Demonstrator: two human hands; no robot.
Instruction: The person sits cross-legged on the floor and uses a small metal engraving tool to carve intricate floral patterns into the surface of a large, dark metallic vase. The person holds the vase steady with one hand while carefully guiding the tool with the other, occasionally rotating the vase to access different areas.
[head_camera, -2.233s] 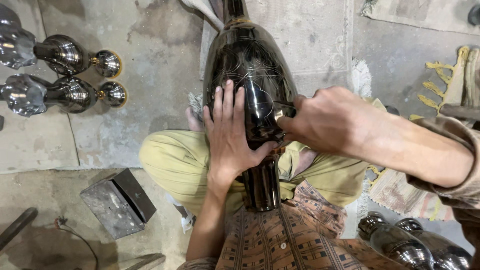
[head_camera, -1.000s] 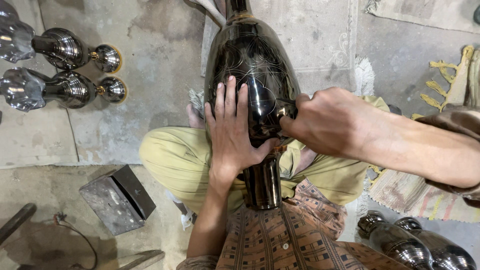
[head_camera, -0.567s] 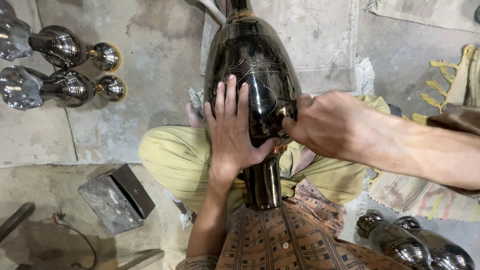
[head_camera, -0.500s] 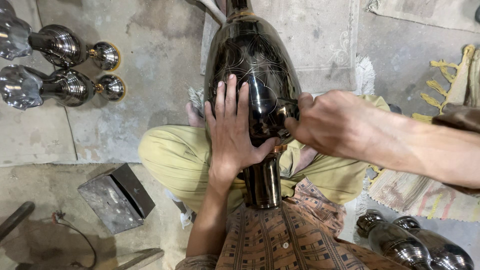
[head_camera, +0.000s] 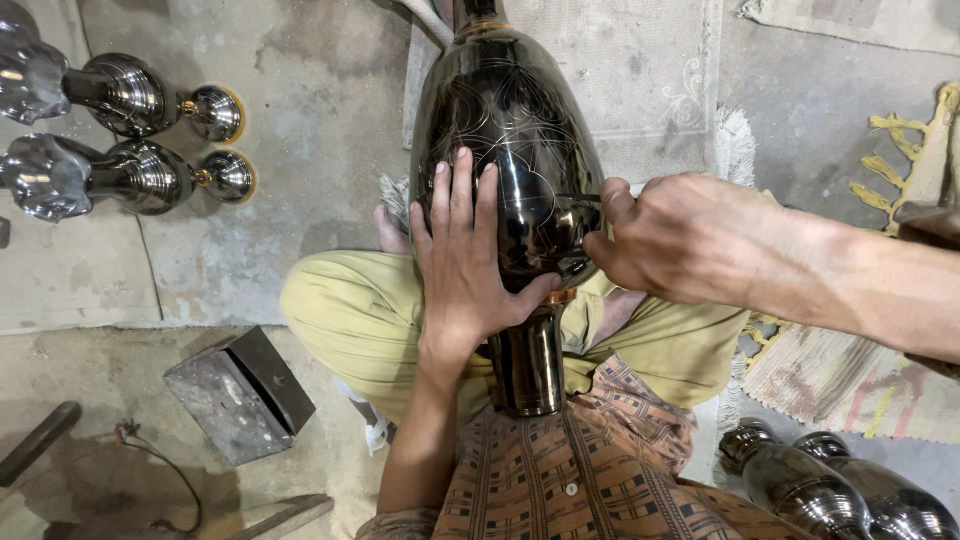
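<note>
A large dark metal vase (head_camera: 505, 130) lies across my lap, its neck (head_camera: 527, 365) pointing toward my chest. Fine engraved lines curve over its shiny body. My left hand (head_camera: 462, 255) lies flat on the vase's body, fingers spread upward. My right hand (head_camera: 690, 235) comes in from the right and pinches a thin engraving tool (head_camera: 582, 203) whose tip touches the vase's right side. My crossed legs in yellow-green trousers (head_camera: 345, 320) are under the vase.
Two shiny silver vases (head_camera: 120, 95) (head_camera: 110, 180) lie on the concrete floor at upper left. A grey metal box (head_camera: 240, 395) sits at lower left. Two more dark vases (head_camera: 840, 490) lie at lower right. Woven mats (head_camera: 850, 370) cover the floor on the right.
My right hand has shifted slightly along the vase's right side with the tool. My left hand stays flat on the vase.
</note>
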